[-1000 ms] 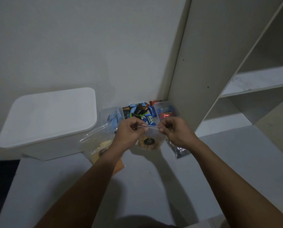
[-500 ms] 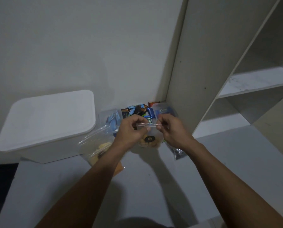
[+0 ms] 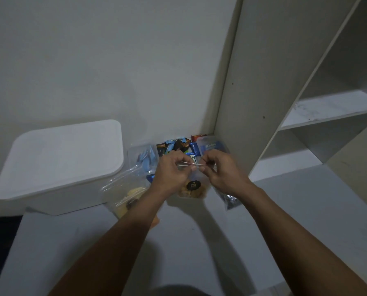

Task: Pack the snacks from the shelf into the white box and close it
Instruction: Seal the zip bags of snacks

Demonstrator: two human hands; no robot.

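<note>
A clear zip bag of brown cookies (image 3: 191,188) with a dark round label hangs over the white surface. My left hand (image 3: 171,174) and my right hand (image 3: 219,174) both pinch its top strip between thumb and fingers, close together. Behind the hands lies a pile of wrapped snacks (image 3: 178,146) in blue, black and red against the wall. The white box (image 3: 56,163) stands at the left with its lid on.
Another clear bag with yellow snacks (image 3: 125,195) lies beside the box, partly under my left forearm. A clear bag of blue packets (image 3: 145,160) and a dark foil bag (image 3: 230,199) lie nearby. A white shelf unit (image 3: 327,116) rises at the right.
Both hands have lifted the cookie bag a little and drawn closer together along its top strip. The view has shifted slightly.
</note>
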